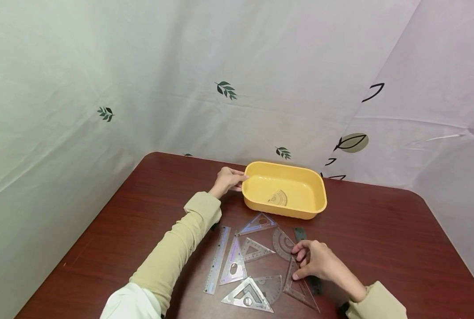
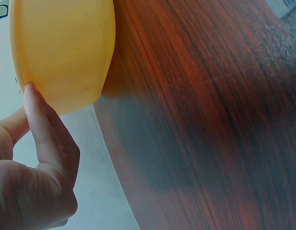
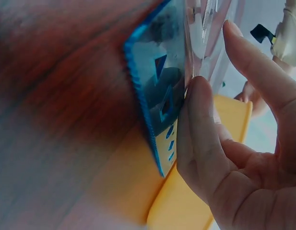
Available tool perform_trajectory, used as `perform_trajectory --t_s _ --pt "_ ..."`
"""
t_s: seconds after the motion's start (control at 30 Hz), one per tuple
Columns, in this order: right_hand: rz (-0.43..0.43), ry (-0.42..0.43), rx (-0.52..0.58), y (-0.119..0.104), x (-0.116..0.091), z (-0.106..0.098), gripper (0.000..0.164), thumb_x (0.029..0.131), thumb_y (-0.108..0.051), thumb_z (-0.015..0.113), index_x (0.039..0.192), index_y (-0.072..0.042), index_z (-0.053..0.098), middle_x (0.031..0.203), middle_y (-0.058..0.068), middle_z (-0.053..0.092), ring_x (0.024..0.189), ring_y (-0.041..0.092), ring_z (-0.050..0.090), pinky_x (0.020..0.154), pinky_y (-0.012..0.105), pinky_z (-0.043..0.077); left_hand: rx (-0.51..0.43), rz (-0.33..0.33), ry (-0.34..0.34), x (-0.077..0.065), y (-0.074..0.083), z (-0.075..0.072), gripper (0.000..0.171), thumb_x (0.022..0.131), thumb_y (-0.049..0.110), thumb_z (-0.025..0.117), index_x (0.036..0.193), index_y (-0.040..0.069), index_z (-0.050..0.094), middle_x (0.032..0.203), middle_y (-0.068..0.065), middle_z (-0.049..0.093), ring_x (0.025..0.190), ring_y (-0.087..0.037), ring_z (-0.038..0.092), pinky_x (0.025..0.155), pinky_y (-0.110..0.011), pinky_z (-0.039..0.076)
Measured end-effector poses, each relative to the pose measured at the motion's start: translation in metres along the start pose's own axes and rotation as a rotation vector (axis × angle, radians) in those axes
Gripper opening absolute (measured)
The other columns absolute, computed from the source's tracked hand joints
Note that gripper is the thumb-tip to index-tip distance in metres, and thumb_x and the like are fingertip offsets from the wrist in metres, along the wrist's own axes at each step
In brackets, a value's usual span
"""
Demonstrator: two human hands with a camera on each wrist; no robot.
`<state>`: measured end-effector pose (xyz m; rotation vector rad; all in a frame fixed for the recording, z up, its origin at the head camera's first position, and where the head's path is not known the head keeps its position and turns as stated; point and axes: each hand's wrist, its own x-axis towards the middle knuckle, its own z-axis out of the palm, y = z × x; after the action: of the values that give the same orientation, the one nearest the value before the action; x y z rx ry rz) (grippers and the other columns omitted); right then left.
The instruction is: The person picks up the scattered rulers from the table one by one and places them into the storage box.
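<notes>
At the back of the table, my left hand pinches the left rim of a yellow plastic basin, thumb inside and fingers outside. Inside the basin lies a small protractor. My right hand is over the right side of a group of clear drawing tools, its thumb and fingers apart. Thumb and fingertips are right at a clear set square, with a protractor just beyond the fingertips. Partly hidden under this hand is a dark blue stencil ruler with cut-out shapes.
Left of the right hand lie a straight ruler, a purple-tinted set square, a small set square, another in front, a blue-marked one and a second protractor. A patterned cloth hangs behind the table.
</notes>
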<state>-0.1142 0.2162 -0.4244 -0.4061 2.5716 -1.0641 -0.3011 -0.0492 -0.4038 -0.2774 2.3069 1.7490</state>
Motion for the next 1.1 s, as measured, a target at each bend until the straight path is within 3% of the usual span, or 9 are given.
perform_trajectory --t_s 0.2,0.43,0.7,1.1 --pt "0.003 0.029 -0.063 -0.005 -0.004 0.002 0.050 0.053 -0.015 0.094 0.093 -0.006 0.066 0.073 -0.004 0.060 0.060 0.001 0.054 0.055 0.016 0.046 0.002 -0.021 0.004 0.002 0.000 0.000 0.028 0.086 0.013 0.074 0.110 0.001 0.070 0.095 -0.018 0.072 0.060 -0.014 0.066 0.055 -0.024 0.061" --pt "0.020 0.052 -0.131 -0.007 -0.005 0.007 0.055 0.048 -0.016 0.095 0.094 -0.009 0.066 0.072 -0.007 0.059 0.059 0.000 0.053 0.056 0.017 0.044 0.016 -0.038 -0.005 0.005 0.000 0.000 0.025 0.086 0.012 0.073 0.107 0.001 0.070 0.085 -0.013 0.072 0.060 -0.017 0.068 0.056 -0.027 0.061" --pt "0.000 0.074 -0.212 -0.008 -0.003 0.011 0.056 0.045 -0.011 0.096 0.092 -0.009 0.064 0.070 -0.007 0.055 0.057 -0.001 0.049 0.056 0.019 0.042 -0.002 -0.010 -0.005 0.000 0.000 0.000 0.029 0.086 0.013 0.073 0.111 0.000 0.069 0.099 -0.020 0.071 0.056 -0.011 0.063 0.051 -0.021 0.059" --pt "0.002 0.089 -0.242 -0.009 -0.002 0.012 0.060 0.043 -0.010 0.095 0.094 -0.006 0.063 0.072 -0.005 0.056 0.054 0.002 0.052 0.055 0.023 0.044 -0.011 0.008 -0.007 -0.001 0.001 0.000 0.029 0.086 0.013 0.072 0.111 -0.002 0.069 0.097 -0.021 0.072 0.055 -0.012 0.063 0.048 -0.019 0.057"
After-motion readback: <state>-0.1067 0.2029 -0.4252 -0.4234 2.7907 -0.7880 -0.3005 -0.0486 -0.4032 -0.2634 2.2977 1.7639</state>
